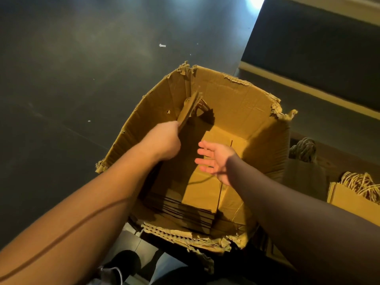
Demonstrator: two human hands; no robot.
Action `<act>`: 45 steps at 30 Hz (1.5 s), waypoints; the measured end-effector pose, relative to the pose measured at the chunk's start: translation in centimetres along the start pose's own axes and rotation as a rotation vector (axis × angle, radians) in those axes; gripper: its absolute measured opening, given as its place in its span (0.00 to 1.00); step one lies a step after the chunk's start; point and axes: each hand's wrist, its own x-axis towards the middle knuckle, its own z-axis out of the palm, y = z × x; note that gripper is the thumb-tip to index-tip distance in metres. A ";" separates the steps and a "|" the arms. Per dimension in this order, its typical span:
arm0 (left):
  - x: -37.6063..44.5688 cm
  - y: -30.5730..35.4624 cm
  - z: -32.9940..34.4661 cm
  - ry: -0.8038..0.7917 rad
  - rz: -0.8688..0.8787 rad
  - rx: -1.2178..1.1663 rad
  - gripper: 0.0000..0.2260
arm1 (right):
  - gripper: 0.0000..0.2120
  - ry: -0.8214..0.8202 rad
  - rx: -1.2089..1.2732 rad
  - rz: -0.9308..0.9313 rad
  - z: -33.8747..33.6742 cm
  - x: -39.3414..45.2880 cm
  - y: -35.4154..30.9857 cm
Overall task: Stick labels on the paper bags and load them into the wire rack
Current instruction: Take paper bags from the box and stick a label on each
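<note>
Gripped a bundle of flat paper bags (190,109) in the left hand (164,140), above the box's (236,93) far left corner. Held the right hand (216,161) spread, grasping nothing, over the box's middle

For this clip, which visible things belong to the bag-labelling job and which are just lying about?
Job:
- flat paper bags gripped in left hand
- stacked bags in torn cardboard box
- right hand, open over the box
- handled bags at right

Lying about:
- paper scraps on dark floor
</note>
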 end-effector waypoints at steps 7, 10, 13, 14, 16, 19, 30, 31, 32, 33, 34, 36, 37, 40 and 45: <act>-5.7 3.3 -5.9 -0.028 0.276 -0.390 0.10 | 0.30 0.078 0.070 -0.136 -1.4 -1.6 -1.4; -7.8 5.8 -6.9 -0.050 0.356 -0.592 0.08 | 0.30 0.093 0.245 -0.175 -3.3 -3.4 -2.8; -8.9 8.4 -6.7 -0.051 0.385 -0.856 0.08 | 0.22 -0.028 0.379 -0.294 -6.6 -6.6 -4.4; -9.1 9.4 -6.5 -0.058 0.393 -0.925 0.08 | 0.21 -0.032 0.385 -0.340 -7.9 -7.6 -4.9; -9.5 11.4 -5.6 -0.118 0.406 -1.058 0.07 | 0.18 0.027 0.421 -0.411 -10.8 -9.7 -5.5; -9.9 14.3 -3.6 -0.311 0.344 -1.232 0.08 | 0.14 0.093 0.494 -0.492 -15.3 -12.7 -4.9; -12.2 27.9 6.2 -0.325 0.512 -1.034 0.07 | 0.16 0.332 0.830 -0.626 -33.5 -21.7 1.7; -12.7 29.0 7.9 -0.310 0.494 -1.017 0.07 | 0.16 0.347 0.848 -0.622 -35.6 -22.6 2.7; -13.1 30.0 9.6 -0.318 0.471 -1.009 0.07 | 0.17 0.375 0.851 -0.609 -37.7 -23.4 3.7; -13.4 30.9 11.6 -0.339 0.439 -1.017 0.07 | 0.18 0.406 0.842 -0.591 -39.9 -24.1 4.9; -13.5 31.6 13.6 -0.357 0.403 -1.029 0.07 | 0.18 0.446 0.822 -0.574 -42.1 -24.7 6.2; -13.8 32.8 17.6 -0.367 0.326 -1.046 0.09 | 0.20 0.485 0.806 -0.555 -46.1 -25.9 8.5; -14.0 33.4 19.4 -0.369 0.283 -1.054 0.10 | 0.21 0.492 0.805 -0.550 -47.9 -26.4 9.5; -14.6 34.6 23.8 -0.365 0.165 -1.053 0.10 | 0.17 0.548 0.817 -0.535 -52.3 -27.5 12.1; -16.8 36.6 26.4 -0.224 0.173 -0.942 0.07 | 0.17 0.532 0.846 -0.468 -55.7 -28.3 13.9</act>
